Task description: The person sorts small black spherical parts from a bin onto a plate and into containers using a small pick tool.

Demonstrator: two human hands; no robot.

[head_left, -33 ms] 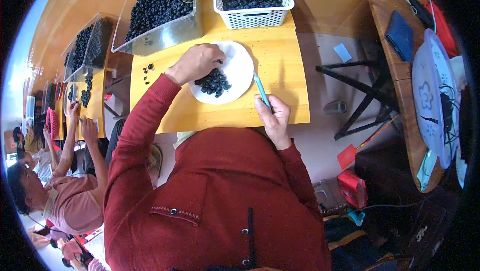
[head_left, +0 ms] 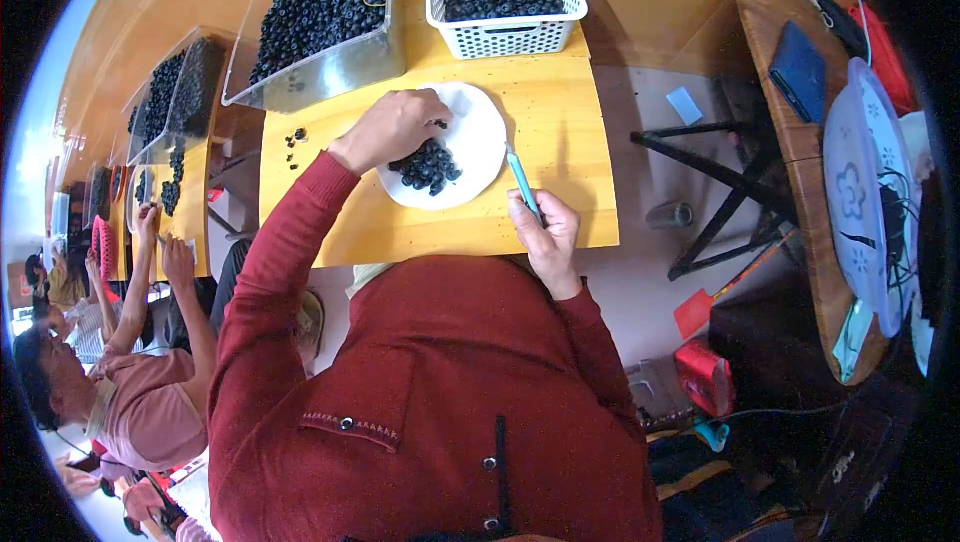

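Observation:
My left hand point(head_left: 395, 127) reaches over a white plate point(head_left: 482, 142), its fingers closed in a pinch with a dark berry point(head_left: 441, 124) at the fingertips. Beneath and beside it, a small heap of dark, blueberry-like berries point(head_left: 428, 168) lies on the plate. To the right of the plate, my right hand point(head_left: 548, 232) is closed around a slim teal-handled knife point(head_left: 522, 182), its thin pale tip pointing up beside the plate's rim. The plate rests on a yellow wooden table point(head_left: 560, 142).
At the back stand a clear bin point(head_left: 350, 72) and a white perforated basket point(head_left: 510, 40), both full of dark berries. A few scraps point(head_left: 297, 137) lie left of the plate. Further left, a co-worker point(head_left: 150, 392) sits at another table. A brown side table point(head_left: 790, 157) stands at right.

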